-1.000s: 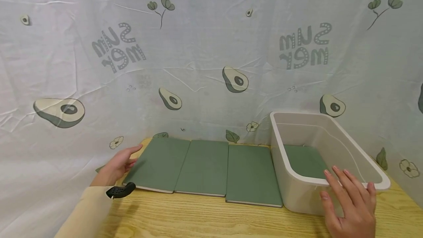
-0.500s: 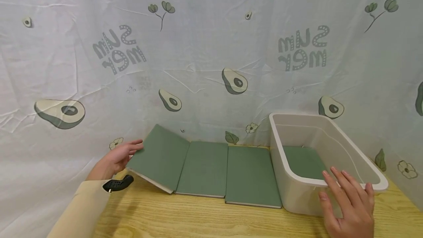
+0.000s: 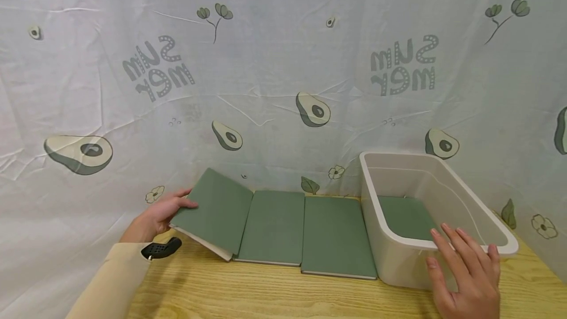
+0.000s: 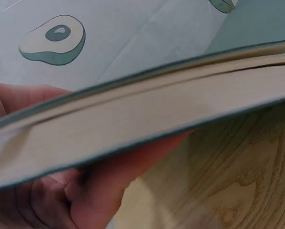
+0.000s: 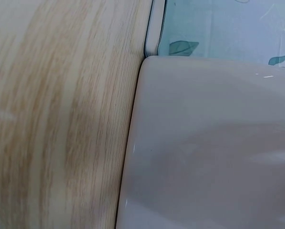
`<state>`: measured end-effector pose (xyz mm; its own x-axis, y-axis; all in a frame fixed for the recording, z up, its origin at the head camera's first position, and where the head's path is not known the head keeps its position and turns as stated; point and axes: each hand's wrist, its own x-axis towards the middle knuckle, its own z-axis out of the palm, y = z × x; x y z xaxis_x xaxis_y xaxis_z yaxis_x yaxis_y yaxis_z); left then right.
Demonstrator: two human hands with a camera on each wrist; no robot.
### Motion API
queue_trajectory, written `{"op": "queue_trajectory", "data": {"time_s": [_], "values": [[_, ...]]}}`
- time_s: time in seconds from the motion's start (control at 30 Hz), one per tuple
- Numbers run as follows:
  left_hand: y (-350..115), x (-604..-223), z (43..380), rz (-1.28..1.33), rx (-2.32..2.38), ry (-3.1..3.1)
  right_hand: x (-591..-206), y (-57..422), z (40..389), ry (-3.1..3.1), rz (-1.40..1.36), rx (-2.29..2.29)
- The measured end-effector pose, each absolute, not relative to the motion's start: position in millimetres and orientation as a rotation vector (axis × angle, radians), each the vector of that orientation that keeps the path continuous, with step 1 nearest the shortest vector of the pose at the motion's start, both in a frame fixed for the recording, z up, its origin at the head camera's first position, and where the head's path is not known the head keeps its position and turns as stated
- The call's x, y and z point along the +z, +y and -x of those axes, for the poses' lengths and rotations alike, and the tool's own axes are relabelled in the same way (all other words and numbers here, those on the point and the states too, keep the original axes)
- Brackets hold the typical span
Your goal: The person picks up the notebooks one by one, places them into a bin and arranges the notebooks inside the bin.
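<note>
At the left end of a row, a green hardcover book point(image 3: 217, 210) is tilted, its left edge raised off the table. My left hand point(image 3: 160, 214) grips that raised edge, fingers on both sides of the covers. In the left wrist view the page block point(image 4: 147, 114) runs between the two covers, with fingers point(image 4: 102, 195) beneath. Two more green books lie flat: the middle one point(image 3: 272, 225) and the right one point(image 3: 336, 235). My right hand point(image 3: 469, 272) rests at the near rim of a pale plastic bin point(image 3: 405, 265), its fingers straight. Inside the bin lies another green book point(image 3: 404, 215).
The books and bin stand on a wood-grain table point(image 3: 248, 289). A whitish curtain point(image 3: 266, 63) printed with avocados hangs right behind them. In the right wrist view, the bin wall point(image 5: 214, 143) meets the table beside a book's edge point(image 5: 154, 28).
The leftmost book lay flat a second ago; its left edge has risen with my left hand, whose grip has since shifted onto the cover. My right hand has stayed at the bin.
</note>
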<state>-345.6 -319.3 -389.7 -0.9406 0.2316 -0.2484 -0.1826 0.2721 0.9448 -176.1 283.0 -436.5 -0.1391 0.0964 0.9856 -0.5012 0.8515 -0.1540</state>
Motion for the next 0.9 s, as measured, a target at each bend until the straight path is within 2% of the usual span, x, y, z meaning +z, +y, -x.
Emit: {"op": "queue_trajectory", "data": {"time_s": [0.53,0.9], "values": [[-314.0,-384.5,345.9,-0.086,1.786,2.242,-435.4,279.7,175.1,-1.613,-0.313,0.539],[-292.0,-375.0,340.9,-0.076,1.848,2.249,-435.5,280.2,174.3,-1.632,-0.311,0.536]]}}
